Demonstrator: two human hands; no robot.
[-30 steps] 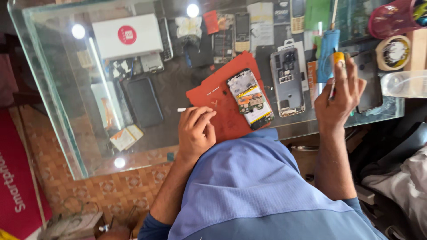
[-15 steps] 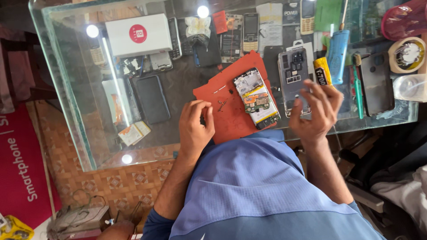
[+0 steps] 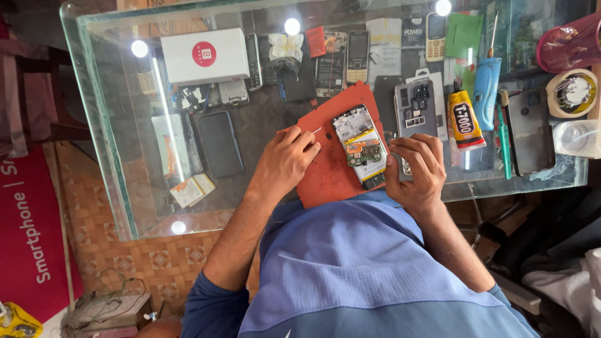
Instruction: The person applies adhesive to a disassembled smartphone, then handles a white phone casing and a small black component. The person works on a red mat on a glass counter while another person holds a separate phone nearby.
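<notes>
An opened phone (image 3: 362, 147) with its circuit board and yellow parts showing lies on a red mat (image 3: 325, 175) on the glass table (image 3: 119, 144). My left hand (image 3: 285, 164) rests on the mat's left part and pinches a thin white tool (image 3: 311, 132) whose tip points toward the phone. My right hand (image 3: 418, 168) sits just right of the phone. Its fingers curl over the lower end of a grey phone shell (image 3: 414, 107), and its thumb touches the opened phone's edge.
A yellow glue tube (image 3: 464, 119), a blue-handled tool (image 3: 486, 91), a green tool (image 3: 504, 134) and a dark phone cover (image 3: 529, 128) lie to the right. A white box (image 3: 205, 56), a black phone (image 3: 220, 144) and several old handsets are under the glass. Tape rolls (image 3: 573, 92) stand far right.
My right hand has moved left from the glue tube and tools to the grey shell beside the opened phone. My left hand stays on the mat with the white tool.
</notes>
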